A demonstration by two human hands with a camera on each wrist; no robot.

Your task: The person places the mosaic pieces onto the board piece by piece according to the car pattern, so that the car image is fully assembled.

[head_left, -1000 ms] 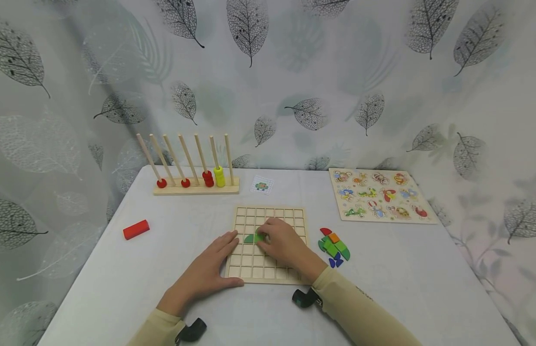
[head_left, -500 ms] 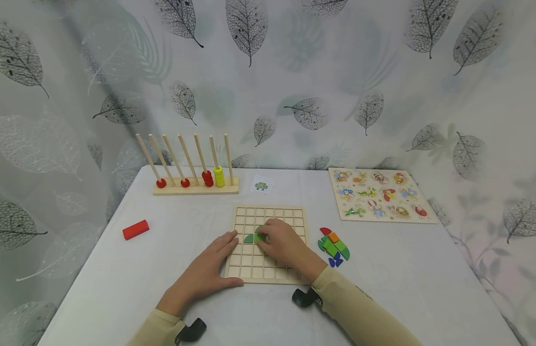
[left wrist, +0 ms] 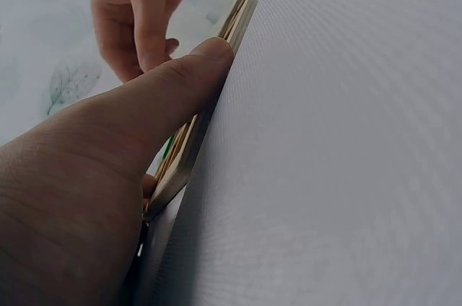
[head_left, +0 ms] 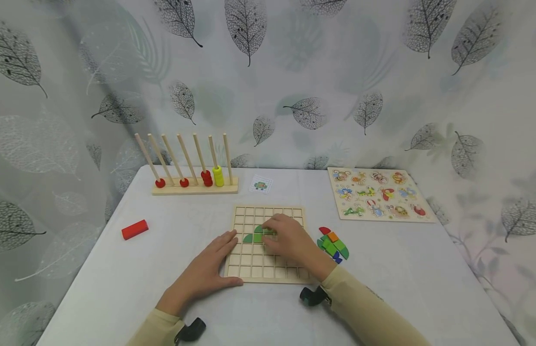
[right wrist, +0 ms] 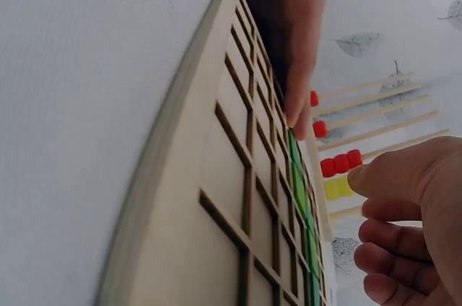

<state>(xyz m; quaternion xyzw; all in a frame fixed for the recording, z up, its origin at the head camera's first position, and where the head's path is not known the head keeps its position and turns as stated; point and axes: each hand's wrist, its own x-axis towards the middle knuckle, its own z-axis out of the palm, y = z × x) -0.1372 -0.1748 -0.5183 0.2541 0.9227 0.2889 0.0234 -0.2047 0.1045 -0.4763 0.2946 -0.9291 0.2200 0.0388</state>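
A square wooden grid board [head_left: 255, 274] lies mid-table. My left hand [head_left: 207, 266] rests at its left side, fingers fairly straight along the edge and thumb at the near corner; the left wrist view shows the thumb [left wrist: 195, 68] against the board's side. Over the grid's middle is my right hand [head_left: 291, 242], fingers bent and thumb apart from the index finger, with nothing visible held. Beside its fingertips, grid cells hold a dark green quarter-round piece [head_left: 248, 238], a light green square [head_left: 257, 238] and another dark green rounded piece [head_left: 258, 229]. More green shows between the fingers.
Right of the board lies a pile of coloured pieces [head_left: 332, 243]. A small picture card [head_left: 261, 184] lies behind the board, a peg stand with rings [head_left: 194, 189] at the back left, a red cylinder [head_left: 135, 229] at left, and an insect puzzle board [head_left: 380, 194] at the back right.
My right hand has shifted slightly right from the green pieces, uncovering more of the light green square and the rounded piece behind it. My left hand stays in place.
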